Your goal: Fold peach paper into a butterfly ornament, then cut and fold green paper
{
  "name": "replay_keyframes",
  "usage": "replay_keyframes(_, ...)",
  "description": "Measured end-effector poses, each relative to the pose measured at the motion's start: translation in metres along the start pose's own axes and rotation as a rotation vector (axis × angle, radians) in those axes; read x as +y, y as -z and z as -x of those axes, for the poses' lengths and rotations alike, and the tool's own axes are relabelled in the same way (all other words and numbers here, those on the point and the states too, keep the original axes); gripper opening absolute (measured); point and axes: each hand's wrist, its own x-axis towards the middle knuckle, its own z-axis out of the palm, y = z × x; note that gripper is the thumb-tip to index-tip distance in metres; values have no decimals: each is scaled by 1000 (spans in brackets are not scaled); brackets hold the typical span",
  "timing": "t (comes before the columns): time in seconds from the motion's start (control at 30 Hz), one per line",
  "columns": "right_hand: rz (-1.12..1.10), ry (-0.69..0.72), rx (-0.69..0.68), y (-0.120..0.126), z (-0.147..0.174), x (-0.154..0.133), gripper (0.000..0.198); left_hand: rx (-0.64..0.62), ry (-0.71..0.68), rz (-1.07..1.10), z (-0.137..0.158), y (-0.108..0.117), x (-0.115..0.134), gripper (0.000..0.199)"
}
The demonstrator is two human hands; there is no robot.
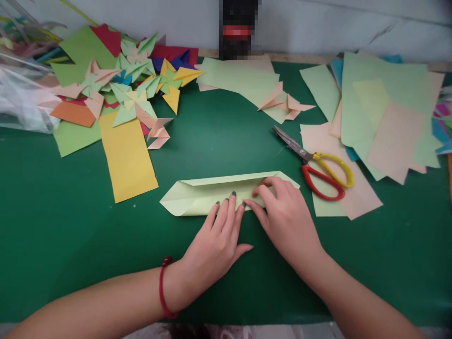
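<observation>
A light green sheet of paper (205, 193) lies in front of me, folded into a long strip with pointed ends. Its long edges are turned inward, and the far one stands slightly raised. My left hand (222, 230) rests with outstretched fingers on the near edge, the thumb held apart. On the strip's right part, my right hand (286, 207) has curled fingers, with thumb and forefinger pinching the near fold; it hides much of that end. Scissors (305, 155) with one red and one yellow handle lie beyond my right hand, blades partly crossed and pointing away to the left.
Folded paper stars (134, 99) and coloured sheets are heaped at the back left, beside a clear plastic bag (28, 89). A yellow paper rectangle (129, 160) lies nearer. Pale green and pink sheets (384, 94) are stacked at right. A green surface (70, 226) carries everything.
</observation>
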Motion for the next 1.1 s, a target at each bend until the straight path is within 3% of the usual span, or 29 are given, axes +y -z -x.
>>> replay_keyframes(0.13, 117, 13, 26, 3, 5, -11, 10, 6, -6, -10, 0, -1, 0, 69)
replay_keyframes(0.37, 189, 128, -72, -5, 3, -13, 12, 27, 1, -9, 0, 0, 0, 68)
replay_keyframes(0.73, 131, 139, -14, -10, 3, -13, 12, 23, 29, -13, 3, -4, 2, 70)
replay_keyframes(1.1, 147, 67, -14, -16, 3, -6, 20, -69, 117, 13, 9, -2, 10, 82)
